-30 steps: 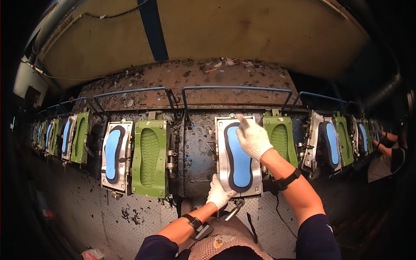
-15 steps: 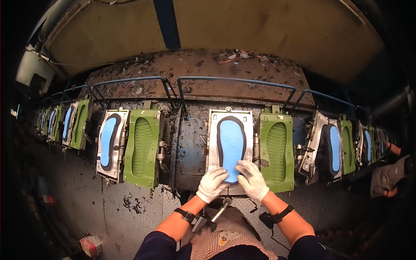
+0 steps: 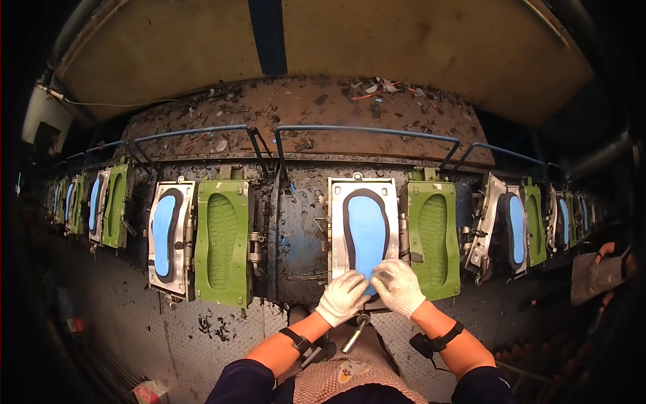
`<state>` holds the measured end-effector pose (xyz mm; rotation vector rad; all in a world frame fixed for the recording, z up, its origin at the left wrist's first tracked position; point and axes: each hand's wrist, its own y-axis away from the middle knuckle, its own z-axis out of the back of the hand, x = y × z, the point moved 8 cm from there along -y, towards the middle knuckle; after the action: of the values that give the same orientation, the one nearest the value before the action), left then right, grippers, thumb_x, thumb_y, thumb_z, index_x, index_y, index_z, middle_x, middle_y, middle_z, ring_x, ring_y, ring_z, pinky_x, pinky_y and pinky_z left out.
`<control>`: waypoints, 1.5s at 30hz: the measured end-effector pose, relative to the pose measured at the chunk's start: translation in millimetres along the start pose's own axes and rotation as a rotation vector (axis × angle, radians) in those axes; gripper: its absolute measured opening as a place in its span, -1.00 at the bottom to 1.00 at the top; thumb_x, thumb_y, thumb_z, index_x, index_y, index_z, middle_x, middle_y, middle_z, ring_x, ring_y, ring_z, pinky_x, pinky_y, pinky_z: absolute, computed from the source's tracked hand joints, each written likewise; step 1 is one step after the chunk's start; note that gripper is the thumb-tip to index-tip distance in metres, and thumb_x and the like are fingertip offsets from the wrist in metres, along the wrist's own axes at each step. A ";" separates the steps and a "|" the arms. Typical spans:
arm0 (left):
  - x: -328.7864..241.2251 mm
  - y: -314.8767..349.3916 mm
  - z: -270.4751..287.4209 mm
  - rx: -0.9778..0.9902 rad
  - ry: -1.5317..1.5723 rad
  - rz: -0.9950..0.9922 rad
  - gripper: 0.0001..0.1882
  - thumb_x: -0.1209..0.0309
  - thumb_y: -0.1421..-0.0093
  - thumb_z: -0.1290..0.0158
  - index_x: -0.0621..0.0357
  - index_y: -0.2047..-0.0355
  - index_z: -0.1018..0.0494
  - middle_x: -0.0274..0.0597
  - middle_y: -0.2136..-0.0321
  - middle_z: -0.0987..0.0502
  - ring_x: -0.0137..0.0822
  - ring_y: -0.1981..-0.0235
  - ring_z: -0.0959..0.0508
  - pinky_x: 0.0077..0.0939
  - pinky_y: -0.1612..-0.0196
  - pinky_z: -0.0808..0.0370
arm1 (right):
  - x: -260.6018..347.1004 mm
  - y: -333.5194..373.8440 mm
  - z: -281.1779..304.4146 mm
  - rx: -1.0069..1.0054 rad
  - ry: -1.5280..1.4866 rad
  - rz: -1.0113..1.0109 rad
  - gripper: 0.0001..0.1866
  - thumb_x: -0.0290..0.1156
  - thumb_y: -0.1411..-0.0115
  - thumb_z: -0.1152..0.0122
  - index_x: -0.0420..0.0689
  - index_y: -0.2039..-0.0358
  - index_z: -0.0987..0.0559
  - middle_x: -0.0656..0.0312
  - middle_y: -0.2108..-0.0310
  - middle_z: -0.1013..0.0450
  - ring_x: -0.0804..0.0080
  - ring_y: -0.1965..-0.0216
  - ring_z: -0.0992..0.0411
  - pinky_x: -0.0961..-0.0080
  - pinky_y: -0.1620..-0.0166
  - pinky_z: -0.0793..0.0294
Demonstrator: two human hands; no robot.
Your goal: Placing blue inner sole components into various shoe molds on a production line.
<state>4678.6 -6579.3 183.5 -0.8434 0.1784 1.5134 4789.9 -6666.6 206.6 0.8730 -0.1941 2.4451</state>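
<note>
A blue shoe sole with a black rim [image 3: 367,229] lies lengthwise in the open silver mould half [image 3: 334,252] in front of me. My left hand [image 3: 343,297], in a white glove, grips the sole's near end with bent fingers. From the other side my right hand [image 3: 398,288], also gloved, is curled onto the same end, its fingertips close to the left ones. Both hands cover part of the near end, so the exact grip of the fingertips is hidden. Hinged to the right is the green mould half [image 3: 431,236], with a ridged, sole-shaped hollow.
More open moulds line both sides, including a silver one with a blue sole [image 3: 161,232] and its green half [image 3: 222,242]. Blue rails [image 3: 367,129] run behind. A metal handle [image 3: 355,334] juts toward me. Another person's arm [image 3: 604,250] shows at far right.
My right fingers have curled in, and both hands have come closer together at the sole's near end. The whole view has shifted slightly.
</note>
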 end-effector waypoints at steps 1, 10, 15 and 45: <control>4.3 3.9 -2.2 0.022 0.019 0.006 -0.57 0.33 -0.03 -0.37 0.24 0.10 -0.59 -0.01 0.13 -0.61 0.03 0.01 -0.60 -0.12 -0.03 -0.58 | 14.8 -19.3 8.5 -0.155 0.075 0.114 -0.79 -0.33 -0.26 -0.33 -0.11 0.14 -0.65 0.16 0.10 -0.56 0.09 0.00 -0.51 0.18 -0.08 -0.51; 16.4 6.7 -7.6 0.047 0.072 0.001 -0.58 0.34 -0.06 -0.34 0.14 0.05 -0.59 -0.12 0.02 -0.57 -0.05 -0.09 -0.57 -0.17 -0.06 -0.58 | 5.4 -176.6 -13.7 -0.242 0.349 0.049 -0.76 -0.26 -0.27 -0.14 -0.11 0.14 -0.54 0.09 0.14 -0.45 0.06 0.02 -0.43 0.07 -0.10 -0.42; 2.0 -13.8 2.4 0.065 0.015 -0.111 -0.63 0.35 0.02 -0.35 0.10 0.17 -0.58 -0.19 0.10 -0.56 -0.08 -0.03 -0.54 -0.14 -0.05 -0.53 | -9.6 -167.8 -7.3 -0.186 0.298 -0.028 -0.60 -0.17 -0.31 -0.12 -0.13 -0.06 -0.54 0.02 -0.06 -0.42 0.01 -0.14 -0.37 0.11 -0.24 -0.35; 229.5 1.1 -40.6 -0.462 1.270 1.366 -0.26 -0.11 -0.52 0.22 0.30 -0.38 -0.24 0.08 -0.32 -0.37 -0.10 -0.26 -0.46 -0.29 -0.31 -0.40 | 10.7 93.1 -40.3 0.397 0.133 0.084 -0.86 -0.40 -0.13 -0.25 -0.15 0.30 -0.60 0.08 0.39 -0.52 0.04 0.33 -0.58 0.16 0.23 -0.59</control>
<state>4717.5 -6419.9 18.0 -2.2485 1.6467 1.9644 4711.8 -6728.8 185.7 0.8715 0.3196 2.6564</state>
